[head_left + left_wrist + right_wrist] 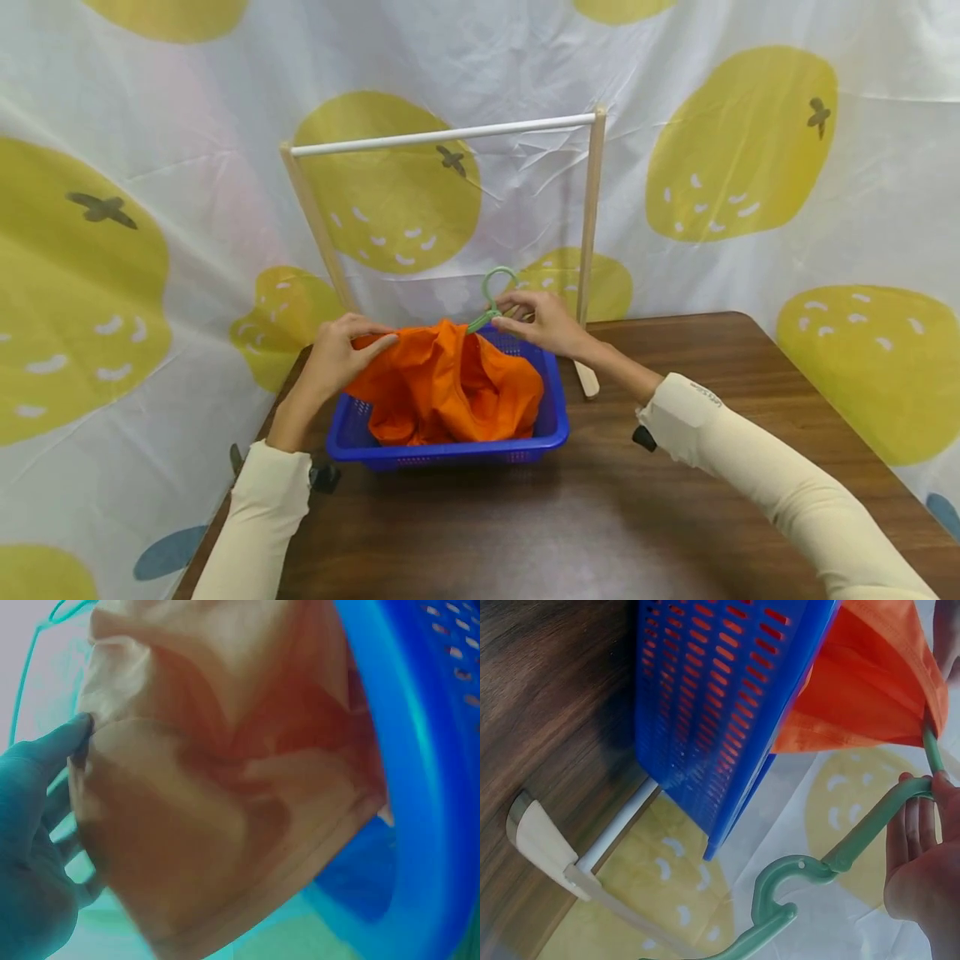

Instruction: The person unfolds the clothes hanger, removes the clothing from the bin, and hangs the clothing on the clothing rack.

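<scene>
We see an orange garment at the centre of the head view, heaped in a blue basket, with its upper part lifted to the height of the rim and above it. We judge the cloth to be light, soft and limp: it should fold wherever it is not supported, slip little between the fingers and take no harm from a firm pinch, so that its edges and seams offer the best hold. The green hanger, by contrast, looks light and stiff, probably of plastic, and is best held at the neck beneath its hook. The left hand, left of centre, pinches the garment's edge between thumb and fingers; the right hand, right of centre, grips the hanger near its neck, and in the right wrist view we note the hanger's bar running in behind the orange edge. In appearance the garment is plain and bright, with deep creases, a stitched seam or hem, and a shadowed hollow facing us; its full shape is hidden by the folds. The basket stands on a brown wooden surface, with a white-railed rack rising behind it in the upper middle.
</scene>
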### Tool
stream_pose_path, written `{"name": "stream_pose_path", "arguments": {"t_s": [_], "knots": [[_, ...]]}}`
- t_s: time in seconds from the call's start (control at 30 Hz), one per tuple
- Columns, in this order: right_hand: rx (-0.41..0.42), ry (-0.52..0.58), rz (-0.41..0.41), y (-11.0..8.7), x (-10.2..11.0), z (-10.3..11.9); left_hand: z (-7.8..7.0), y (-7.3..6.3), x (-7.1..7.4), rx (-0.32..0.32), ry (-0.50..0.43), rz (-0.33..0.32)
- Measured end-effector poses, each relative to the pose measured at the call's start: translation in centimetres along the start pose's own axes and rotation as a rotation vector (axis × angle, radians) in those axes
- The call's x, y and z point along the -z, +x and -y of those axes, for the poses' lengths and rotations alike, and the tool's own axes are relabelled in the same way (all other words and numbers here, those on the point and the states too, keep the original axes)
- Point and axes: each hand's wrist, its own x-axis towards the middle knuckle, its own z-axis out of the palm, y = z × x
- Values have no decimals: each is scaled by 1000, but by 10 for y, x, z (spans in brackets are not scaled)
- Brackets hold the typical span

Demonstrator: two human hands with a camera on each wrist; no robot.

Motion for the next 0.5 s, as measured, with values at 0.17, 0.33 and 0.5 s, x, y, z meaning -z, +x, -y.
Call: {"name": "stream_pose_path", "arguments": {"t_s": [0.17, 0.33, 0.5], "knots": [[23, -26, 15, 4, -11, 4, -6, 6, -17, -43, -35, 15], [39, -31, 26, 9, -19, 8, -14, 14, -28, -34, -36, 49], [42, -50, 27, 14, -21, 10, -20, 17, -34, -9, -76, 41]]}}
